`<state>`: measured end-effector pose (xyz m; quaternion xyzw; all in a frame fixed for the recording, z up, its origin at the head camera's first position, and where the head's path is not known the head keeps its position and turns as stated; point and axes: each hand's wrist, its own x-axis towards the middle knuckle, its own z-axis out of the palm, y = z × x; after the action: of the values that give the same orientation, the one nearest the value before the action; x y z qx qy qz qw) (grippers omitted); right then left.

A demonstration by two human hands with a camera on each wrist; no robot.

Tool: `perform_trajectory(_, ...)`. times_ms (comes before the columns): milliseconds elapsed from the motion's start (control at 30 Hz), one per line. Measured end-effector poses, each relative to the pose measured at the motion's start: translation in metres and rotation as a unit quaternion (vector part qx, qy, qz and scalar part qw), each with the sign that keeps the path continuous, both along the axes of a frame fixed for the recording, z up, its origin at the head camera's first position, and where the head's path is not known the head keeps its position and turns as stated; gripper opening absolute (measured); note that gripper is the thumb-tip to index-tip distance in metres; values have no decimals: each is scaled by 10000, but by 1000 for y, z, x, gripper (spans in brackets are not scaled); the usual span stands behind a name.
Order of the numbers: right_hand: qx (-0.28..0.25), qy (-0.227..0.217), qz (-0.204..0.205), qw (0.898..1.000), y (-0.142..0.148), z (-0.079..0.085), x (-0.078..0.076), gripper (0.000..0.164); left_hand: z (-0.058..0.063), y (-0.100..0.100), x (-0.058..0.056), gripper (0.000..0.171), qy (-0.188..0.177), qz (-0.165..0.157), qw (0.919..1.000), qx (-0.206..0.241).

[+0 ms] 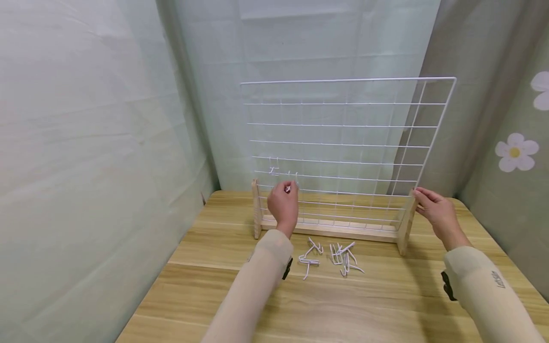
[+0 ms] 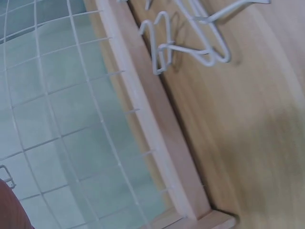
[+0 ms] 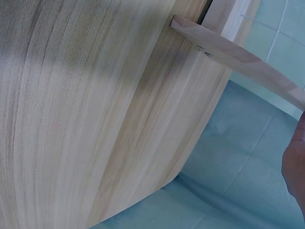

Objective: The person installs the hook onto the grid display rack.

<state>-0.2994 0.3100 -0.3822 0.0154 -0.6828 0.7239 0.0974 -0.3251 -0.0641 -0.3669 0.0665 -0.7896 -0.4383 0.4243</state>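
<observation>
A white wire grid panel (image 1: 347, 126) stands upright in a wooden base (image 1: 334, 230). My left hand (image 1: 285, 202) is at the panel's lower left, pinching a white wire hook (image 1: 296, 177) whose prongs are at a grid wire. Whether the prongs sit over the wire, I cannot tell. Just up and left, another white hook (image 1: 273, 170) hangs on the panel. At the right edge, my right hand (image 1: 437, 214) holds the panel's side by the top of the wooden end piece (image 1: 407, 226). The right wrist view catches only part of that hand (image 3: 294, 167).
Several loose white hooks (image 1: 345, 257) lie in a pile on the wooden table (image 1: 356, 305) before the base, with more hooks (image 1: 310, 259) just left of them. Pale curtains (image 1: 107, 143) surround the table at the back and sides.
</observation>
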Motion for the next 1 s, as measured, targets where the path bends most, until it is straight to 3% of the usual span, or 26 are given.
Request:
perform_trajectory(233,-8,-29,-42,10000,2,0,1,29,20,9,-2,18,132,117,9998,-28)
perform_trajectory(367,-98,-44,-9,9999,3,-1,1,19,31,12,-4,20,186,96,9998,-15)
perform_trajectory(533,-80,-1,14,10000,2,0,1,19,42,13,-7,19,111,152,9998,69)
perform_trajectory(800,50,-51,-22,10000,1,0,0,42,49,13,-10,16,-168,244,9994,150)
perform_trajectory(1000,78,-69,-8,9999,0,0,0,47,50,13,-11,17,-322,267,9990,154)
